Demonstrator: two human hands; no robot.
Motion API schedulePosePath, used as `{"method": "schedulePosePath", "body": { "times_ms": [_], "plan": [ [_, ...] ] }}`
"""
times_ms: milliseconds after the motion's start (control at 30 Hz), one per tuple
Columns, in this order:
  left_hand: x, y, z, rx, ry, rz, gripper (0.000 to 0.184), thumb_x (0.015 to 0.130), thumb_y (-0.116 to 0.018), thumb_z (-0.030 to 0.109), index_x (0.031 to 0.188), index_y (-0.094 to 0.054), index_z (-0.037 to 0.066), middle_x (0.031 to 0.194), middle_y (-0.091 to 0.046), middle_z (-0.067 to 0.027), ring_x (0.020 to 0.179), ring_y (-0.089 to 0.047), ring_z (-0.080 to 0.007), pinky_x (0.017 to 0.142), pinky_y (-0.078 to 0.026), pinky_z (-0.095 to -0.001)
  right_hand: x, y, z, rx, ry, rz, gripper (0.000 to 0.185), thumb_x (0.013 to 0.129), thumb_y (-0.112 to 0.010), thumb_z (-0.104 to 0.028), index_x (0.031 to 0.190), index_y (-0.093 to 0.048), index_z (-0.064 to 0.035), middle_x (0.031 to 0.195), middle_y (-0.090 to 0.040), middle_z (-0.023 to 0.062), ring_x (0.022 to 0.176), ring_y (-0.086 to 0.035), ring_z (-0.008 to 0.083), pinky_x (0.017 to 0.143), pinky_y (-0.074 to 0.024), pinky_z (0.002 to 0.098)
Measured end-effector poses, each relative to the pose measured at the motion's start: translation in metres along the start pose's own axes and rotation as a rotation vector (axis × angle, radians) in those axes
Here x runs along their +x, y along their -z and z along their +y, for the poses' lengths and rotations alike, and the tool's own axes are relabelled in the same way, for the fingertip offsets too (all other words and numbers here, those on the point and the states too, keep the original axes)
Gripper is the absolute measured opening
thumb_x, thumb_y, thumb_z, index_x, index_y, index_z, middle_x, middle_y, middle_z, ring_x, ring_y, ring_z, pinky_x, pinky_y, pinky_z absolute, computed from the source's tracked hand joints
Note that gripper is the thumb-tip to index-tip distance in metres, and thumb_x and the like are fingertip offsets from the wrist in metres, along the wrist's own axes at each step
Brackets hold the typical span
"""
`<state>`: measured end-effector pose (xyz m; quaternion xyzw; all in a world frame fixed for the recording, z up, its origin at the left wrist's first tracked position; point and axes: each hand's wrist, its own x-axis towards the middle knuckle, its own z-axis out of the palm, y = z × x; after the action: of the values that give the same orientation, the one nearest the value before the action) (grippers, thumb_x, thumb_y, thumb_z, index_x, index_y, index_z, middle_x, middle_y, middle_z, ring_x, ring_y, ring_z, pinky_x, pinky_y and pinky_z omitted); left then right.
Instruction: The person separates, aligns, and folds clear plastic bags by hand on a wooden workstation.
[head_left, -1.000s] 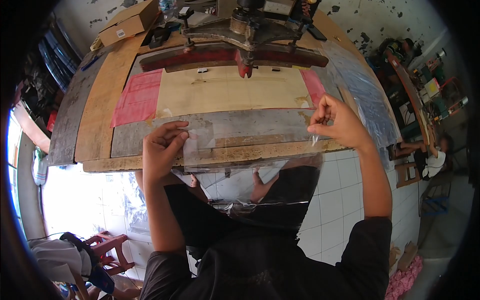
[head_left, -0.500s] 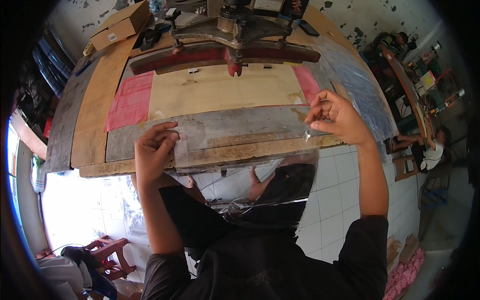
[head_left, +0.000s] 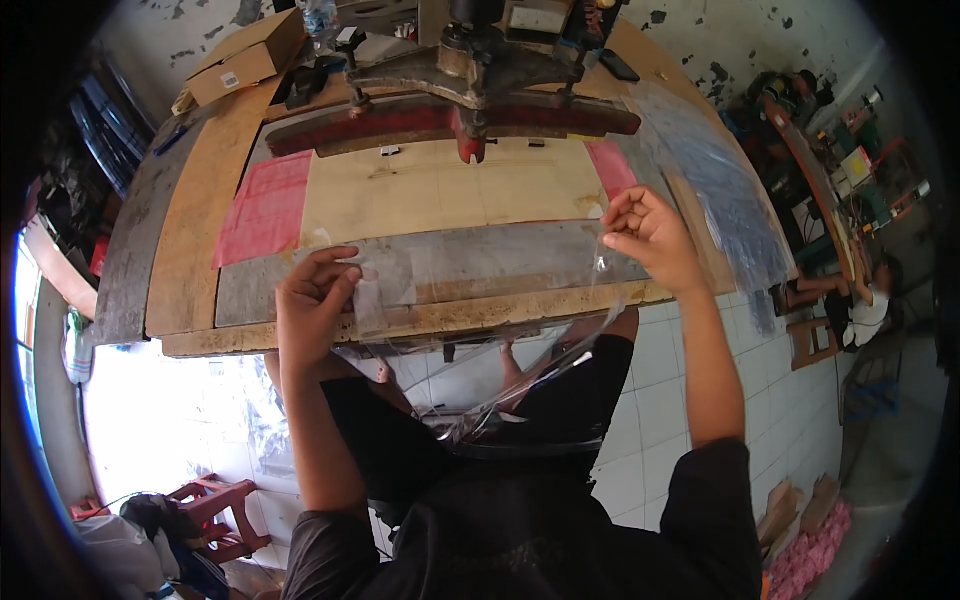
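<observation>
A clear plastic sheet (head_left: 545, 372) hangs in front of the work table's edge, its folds catching light over my lap. My left hand (head_left: 318, 300) pinches its upper left corner between thumb and forefinger. At the other upper corner, my right hand (head_left: 655, 240) is closed on the plastic with thumb and fingertips. Beyond my hands lies a cream-coloured panel (head_left: 450, 190) with pink material (head_left: 262, 205) at both ends. Above that panel stands a heavy press with a red bar (head_left: 385, 122).
A cardboard box (head_left: 245, 60) and a phone (head_left: 619, 65) are on the wooden table (head_left: 185, 235). Clear bluish plastic sheets (head_left: 735, 190) drape over its right side. Other people sit by machinery at far right. A red stool (head_left: 225, 515) stands at lower left.
My right hand has moved left and slightly down, closer to my left hand. The plastic sheet between them has slackened and folded. My left hand has barely shifted.
</observation>
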<state>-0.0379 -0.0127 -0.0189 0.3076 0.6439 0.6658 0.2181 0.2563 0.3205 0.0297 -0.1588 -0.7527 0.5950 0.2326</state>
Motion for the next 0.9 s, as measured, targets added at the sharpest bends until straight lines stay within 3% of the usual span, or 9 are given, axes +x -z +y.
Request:
{"method": "schedulePosePath", "body": {
  "times_ms": [333,633,900],
  "plan": [
    [0.001,-0.002,-0.002,0.169,-0.008,-0.008,0.024,0.100,-0.068,0.003,0.124,-0.067,-0.001,0.096,-0.077,-0.0052,0.083,-0.065,-0.0045,0.072,-0.050,-0.0206,-0.018,-0.028,0.056,0.121,0.102,0.279,0.030,0.088,-0.071,0.010,0.113,-0.059,0.0000,0.106,-0.068,0.0085,0.098,-0.067,0.0143,0.090,-0.0556,0.0290],
    [0.000,-0.005,0.001,0.133,0.031,0.038,0.025,0.098,-0.067,0.000,0.123,-0.067,-0.001,0.093,-0.074,-0.0025,0.084,-0.064,-0.0056,0.076,-0.049,-0.0215,-0.020,-0.028,0.055,0.123,0.080,0.259,0.026,0.090,-0.071,0.010,0.112,-0.060,0.0012,0.107,-0.068,0.0081,0.099,-0.066,0.0142,0.091,-0.0565,0.0310],
    [0.001,-0.004,-0.001,0.115,0.015,0.025,0.024,0.098,-0.068,-0.001,0.123,-0.068,-0.001,0.095,-0.075,-0.0029,0.083,-0.064,-0.0031,0.071,-0.048,-0.0194,-0.019,-0.028,0.055,0.131,0.099,0.237,0.025,0.090,-0.070,0.011,0.111,-0.061,0.0003,0.107,-0.067,0.0073,0.099,-0.066,0.0139,0.091,-0.0565,0.0310]
  ]
}}
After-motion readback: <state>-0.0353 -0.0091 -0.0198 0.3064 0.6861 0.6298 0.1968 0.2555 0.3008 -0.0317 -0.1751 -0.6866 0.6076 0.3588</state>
